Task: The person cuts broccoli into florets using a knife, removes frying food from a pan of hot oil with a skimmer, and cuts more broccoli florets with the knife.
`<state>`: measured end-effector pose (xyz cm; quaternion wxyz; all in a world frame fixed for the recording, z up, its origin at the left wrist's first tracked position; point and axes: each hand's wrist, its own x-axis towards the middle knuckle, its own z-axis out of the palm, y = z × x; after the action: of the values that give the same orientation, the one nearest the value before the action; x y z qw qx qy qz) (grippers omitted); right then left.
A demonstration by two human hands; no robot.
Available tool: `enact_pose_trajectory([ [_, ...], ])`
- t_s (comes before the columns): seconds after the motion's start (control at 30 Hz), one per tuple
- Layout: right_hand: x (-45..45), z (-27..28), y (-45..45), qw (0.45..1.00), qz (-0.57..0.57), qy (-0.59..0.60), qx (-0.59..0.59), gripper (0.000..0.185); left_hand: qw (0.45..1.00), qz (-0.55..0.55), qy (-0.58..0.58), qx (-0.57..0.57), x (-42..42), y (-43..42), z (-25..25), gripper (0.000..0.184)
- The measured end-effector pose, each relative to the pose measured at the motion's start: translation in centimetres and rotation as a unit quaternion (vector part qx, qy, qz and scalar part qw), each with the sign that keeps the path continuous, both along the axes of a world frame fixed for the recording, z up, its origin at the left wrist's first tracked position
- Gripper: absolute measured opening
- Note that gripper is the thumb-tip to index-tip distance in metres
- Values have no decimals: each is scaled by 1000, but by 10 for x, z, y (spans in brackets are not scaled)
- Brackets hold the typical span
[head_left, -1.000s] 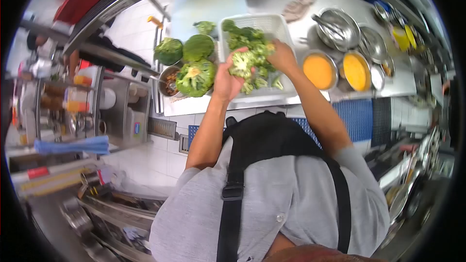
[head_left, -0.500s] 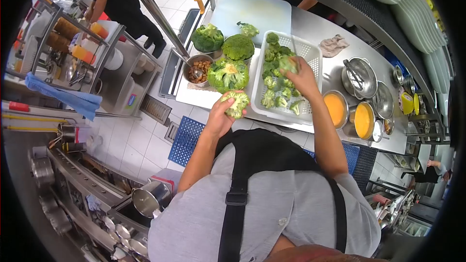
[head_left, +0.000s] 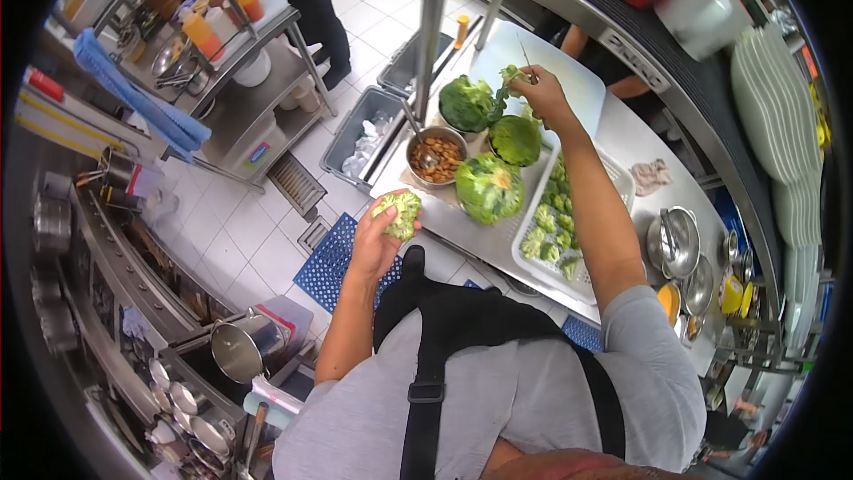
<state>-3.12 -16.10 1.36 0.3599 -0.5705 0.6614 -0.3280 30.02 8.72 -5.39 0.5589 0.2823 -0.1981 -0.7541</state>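
My left hand (head_left: 375, 244) is closed around a pale green broccoli piece (head_left: 399, 214), held in front of the counter edge. My right hand (head_left: 546, 96) is raised over the near side of the white cutting board (head_left: 582, 107). Between its fingers is a leafy broccoli piece (head_left: 508, 82), and a thin blade like a small knife's (head_left: 523, 48) sticks up from the grip. Below and left of it stand broccoli heads (head_left: 467, 103), two of them in bowls. A large broccoli head (head_left: 490, 188) shows its cut stem side. My right forearm partly hides the white perforated basket (head_left: 526, 252) of florets (head_left: 553, 220).
A metal bowl of brown chunks (head_left: 436, 156) with a spoon sits at the counter's left end. Grey bins (head_left: 362, 129) stand beyond that edge. A shelf post (head_left: 432, 22) rises nearby. A cloth (head_left: 651, 177) and metal bowls (head_left: 673, 243) lie to the right. Another person (head_left: 306, 0) stands at the back.
My right hand has moved from over the basket to above the broccoli heads, beside the cutting board. My left hand still holds its broccoli piece. The view has turned.
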Motion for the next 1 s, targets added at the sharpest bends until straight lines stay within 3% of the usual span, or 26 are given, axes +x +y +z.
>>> enact_pose_trajectory([
  [0.1, 48, 13, -32, 997, 55, 51, -21, 51, 997, 41, -57, 36, 17, 1, -11, 50],
  [0.17, 81, 26, -55, 993, 103, 59, -29, 51, 998, 47, -16, 50, 28, 3, -17, 40],
  [0.23, 107, 46, -83, 985, 116, 121, -28, 61, 997, 52, -12, 64, 31, 4, -26, 40],
  [0.3, 95, -1, -161, 949, 102, 218, -204, 76, 996, 55, -21, 72, 33, 6, -33, 40],
  [0.33, 94, 24, -141, 956, 74, 212, -189, 88, 995, 58, -27, 75, 35, 9, -36, 40],
  [0.37, 81, 34, -135, 963, 106, 208, -133, 79, 995, 61, -32, 78, 38, 10, -38, 40],
  [0.4, 60, 32, -127, 935, 111, 302, -151, 68, 993, 70, -33, 86, 41, 11, -38, 40],
  [0.43, 17, -12, -138, 890, 135, 358, -248, 60, 992, 81, -34, 94, 44, 14, -37, 39],
  [0.47, 4, -4, -107, 926, 133, 342, -87, 62, 990, 93, -33, 102, 46, 16, -38, 39],
  [0.5, -18, -13, -92, 930, 163, 330, -10, 63, 989, 98, -27, 103, 50, 17, -42, 39],
  [0.57, -67, -65, -75, 925, 212, 316, -10, 62, 989, 98, -18, 104, 61, 17, -53, 38],
  [0.63, -53, -57, -45, 934, 166, 295, 113, 60, 989, 101, -29, 108, 66, 14, -54, 38],
  [0.67, -57, -79, -45, 923, 191, 333, 33, 52, 988, 102, -40, 109, 67, 11, -55, 39],
  [0.8, -66, -85, -38, 913, 178, 366, -18, 37, 988, 101, -55, 106, 67, 4, -48, 40],
  [1.0, 8, 1, -29, 949, 147, 243, -138, 45, 990, 96, -36, 100, 59, 10, -50, 37],
])
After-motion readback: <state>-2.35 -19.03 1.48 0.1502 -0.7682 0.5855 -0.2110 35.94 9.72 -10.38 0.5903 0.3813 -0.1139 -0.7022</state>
